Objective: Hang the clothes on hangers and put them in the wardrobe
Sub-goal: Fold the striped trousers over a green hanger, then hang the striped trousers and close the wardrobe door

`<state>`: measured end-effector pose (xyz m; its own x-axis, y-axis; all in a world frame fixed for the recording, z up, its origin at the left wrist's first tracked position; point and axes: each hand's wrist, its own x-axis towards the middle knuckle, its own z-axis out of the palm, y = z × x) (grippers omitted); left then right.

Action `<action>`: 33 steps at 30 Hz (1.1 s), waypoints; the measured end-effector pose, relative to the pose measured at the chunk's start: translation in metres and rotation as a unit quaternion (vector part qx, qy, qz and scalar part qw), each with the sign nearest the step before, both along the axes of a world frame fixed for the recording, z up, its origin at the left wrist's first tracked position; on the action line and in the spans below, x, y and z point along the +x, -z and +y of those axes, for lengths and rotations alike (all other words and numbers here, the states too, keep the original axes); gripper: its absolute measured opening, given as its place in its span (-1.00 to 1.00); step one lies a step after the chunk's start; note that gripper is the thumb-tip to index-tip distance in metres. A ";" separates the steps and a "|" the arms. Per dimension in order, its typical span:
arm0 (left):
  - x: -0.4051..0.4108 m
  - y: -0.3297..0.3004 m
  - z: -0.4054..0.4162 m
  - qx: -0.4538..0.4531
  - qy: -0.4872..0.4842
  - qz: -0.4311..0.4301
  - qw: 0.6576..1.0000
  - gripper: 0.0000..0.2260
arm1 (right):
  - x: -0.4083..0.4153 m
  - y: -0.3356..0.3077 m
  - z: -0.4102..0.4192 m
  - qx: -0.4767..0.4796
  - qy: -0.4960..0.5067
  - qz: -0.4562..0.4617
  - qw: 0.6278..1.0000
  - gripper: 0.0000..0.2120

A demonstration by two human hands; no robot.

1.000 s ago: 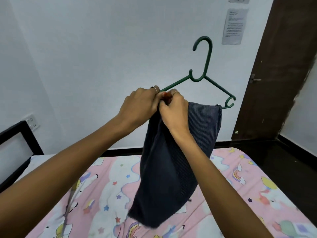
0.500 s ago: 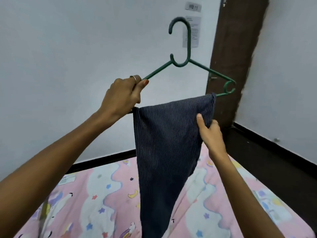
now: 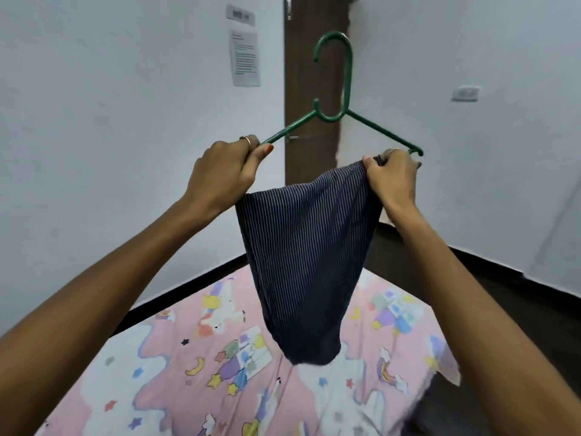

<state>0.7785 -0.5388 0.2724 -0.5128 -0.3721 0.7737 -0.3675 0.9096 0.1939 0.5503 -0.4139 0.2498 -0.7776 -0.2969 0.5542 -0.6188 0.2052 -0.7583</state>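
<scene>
1. My left hand is curled tight around the left arm of the green hanger, thumb pressed along the plastic, and it also seems to trap the left end of the striped garment under the palm.
2. My right hand is closed in a pinch on the garment's top right corner, right at the hanger's right tip, whose small end hook just shows beyond my knuckles.
3. To do this step well, I judge I should draw the cloth evenly toward both tips so the top edge stops sagging in the middle, keep the hanger level, and seat the right corner properly before letting go.
4. The garment hangs from the hanger, held up in the air, its lower end narrowing to a point above the bed, near the bed's far edge; whether it touches the sheet I cannot tell.
5. Beyond the hanger stands a brown door between white walls, and a paper notice is stuck left of it. No wardrobe is in view.
</scene>
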 end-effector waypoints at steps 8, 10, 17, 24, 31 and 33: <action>-0.073 0.002 0.061 0.011 0.183 -0.010 0.983 -0.67 | -0.046 0.018 0.134 0.017 0.181 0.018 0.983 -0.73; -0.092 0.002 0.082 0.013 0.214 -0.012 0.977 -0.65 | -0.046 0.021 0.168 0.074 0.241 0.023 0.967 -0.68; -0.168 0.003 0.189 0.013 0.326 -0.015 0.945 -0.64 | 0.024 0.048 0.264 0.139 0.323 0.251 0.902 -0.57; -0.218 0.011 0.335 0.044 0.431 -0.014 0.901 -0.62 | 0.028 0.070 0.341 0.312 0.300 0.169 0.886 -0.68; -0.245 0.020 0.464 0.032 0.480 -0.002 0.876 -0.66 | 0.025 0.058 0.460 0.266 0.305 0.189 0.894 -0.76; -0.251 0.024 0.496 0.021 0.498 -0.012 0.867 -0.66 | 0.028 0.057 0.501 0.253 0.340 0.193 0.885 -0.67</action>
